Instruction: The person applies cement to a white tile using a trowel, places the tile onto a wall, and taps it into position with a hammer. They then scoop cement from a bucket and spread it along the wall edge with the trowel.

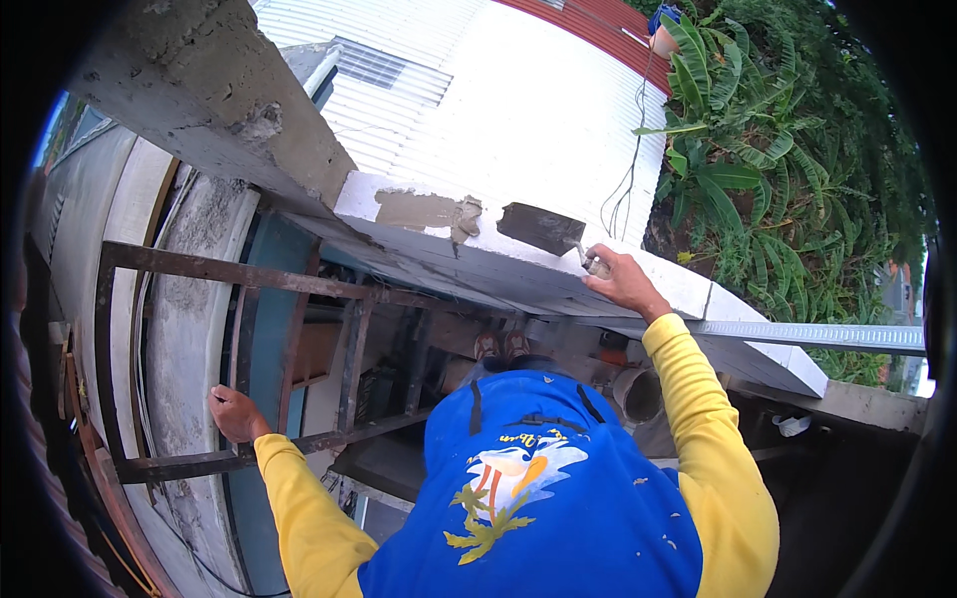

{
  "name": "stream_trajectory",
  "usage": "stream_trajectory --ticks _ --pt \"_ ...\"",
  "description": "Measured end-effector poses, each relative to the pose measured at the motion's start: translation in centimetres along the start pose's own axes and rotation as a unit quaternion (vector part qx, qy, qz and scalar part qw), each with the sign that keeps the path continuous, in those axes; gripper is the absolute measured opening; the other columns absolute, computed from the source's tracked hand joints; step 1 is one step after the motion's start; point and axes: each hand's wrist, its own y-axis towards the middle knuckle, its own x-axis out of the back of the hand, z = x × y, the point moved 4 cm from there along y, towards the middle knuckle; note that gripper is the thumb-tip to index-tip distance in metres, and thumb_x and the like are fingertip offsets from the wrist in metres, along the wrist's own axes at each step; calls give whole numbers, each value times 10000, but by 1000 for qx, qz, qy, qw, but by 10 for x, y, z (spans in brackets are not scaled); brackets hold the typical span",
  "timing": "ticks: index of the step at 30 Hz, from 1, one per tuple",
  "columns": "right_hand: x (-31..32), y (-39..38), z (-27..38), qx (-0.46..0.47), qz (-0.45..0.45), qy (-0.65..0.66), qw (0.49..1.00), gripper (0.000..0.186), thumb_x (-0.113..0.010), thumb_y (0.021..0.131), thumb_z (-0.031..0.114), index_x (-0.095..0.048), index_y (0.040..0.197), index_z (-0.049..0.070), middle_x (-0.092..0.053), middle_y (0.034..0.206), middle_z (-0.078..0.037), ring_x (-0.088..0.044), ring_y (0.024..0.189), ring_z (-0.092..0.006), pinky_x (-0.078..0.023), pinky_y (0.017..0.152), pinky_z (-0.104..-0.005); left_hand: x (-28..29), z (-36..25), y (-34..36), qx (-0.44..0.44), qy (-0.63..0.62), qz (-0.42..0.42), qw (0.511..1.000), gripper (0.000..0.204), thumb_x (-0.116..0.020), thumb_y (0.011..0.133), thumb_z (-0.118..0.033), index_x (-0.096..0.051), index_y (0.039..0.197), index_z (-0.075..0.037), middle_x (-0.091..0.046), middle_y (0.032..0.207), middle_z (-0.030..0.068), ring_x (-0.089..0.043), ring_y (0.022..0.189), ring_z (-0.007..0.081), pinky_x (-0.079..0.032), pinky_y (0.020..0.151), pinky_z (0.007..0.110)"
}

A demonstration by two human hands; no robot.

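In my right hand [623,281] is the handle of a trowel [541,227], my fingers closed around it. Its dark flat blade lies over the top of a white block wall [668,284]. Left of the blade, a patch of wet grey mortar [414,209] is spread on the wall top, with a thicker lump at its near right end. My left hand [237,414] is closed at an upright bar of a dark metal frame [229,267], low on the left; part of the grip is hidden.
A rough concrete beam [219,110] meets the wall at its left end. A galvanized metal channel [817,337] crosses the wall on the right. Beyond are a white corrugated roof [518,110] and green plants [758,179]. A bucket [636,394] stands below, near my shoes [501,345].
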Motion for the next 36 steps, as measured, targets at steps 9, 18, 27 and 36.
stream_trajectory --ticks 9,18,27,36 --pt "26 -43 -41 -11 -66 8 998 365 -710 889 300 -694 1196 103 -759 902 -220 -729 868 -444 -576 821 -502 -4 -13 1 -3 18 61 998 568 -387 1093 -513 -766 1310 -150 -760 1284 180 -712 1154 431 -551 981 556" --pt "-36 -258 -118 -211 -160 36 964 304 -761 883 294 -652 1092 102 -740 881 -212 -708 903 -472 -553 797 -553 -53 6 -3 -31 84 54 995 556 -436 1078 -514 -776 1283 -125 -769 1204 177 -747 1099 354 -577 977 486" --pt "-267 -435 -270 -586 -273 198 737 564 -772 848 237 -568 1324 11 -749 1049 -255 -746 925 -413 -580 805 -505 -63 -118 -193 -398 74 260 877 407 -544 1050 -420 -740 1034 -64 -725 965 166 -726 905 309 -571 835 459" --pt "-368 -446 -387 -535 -478 626 307 211 -726 919 116 -648 1093 25 -639 872 -88 -618 637 -224 -531 552 -389 -6 -241 -341 -622 87 358 691 405 -652 1023 -327 -703 785 -2 -681 726 155 -706 712 264 -566 692 431"
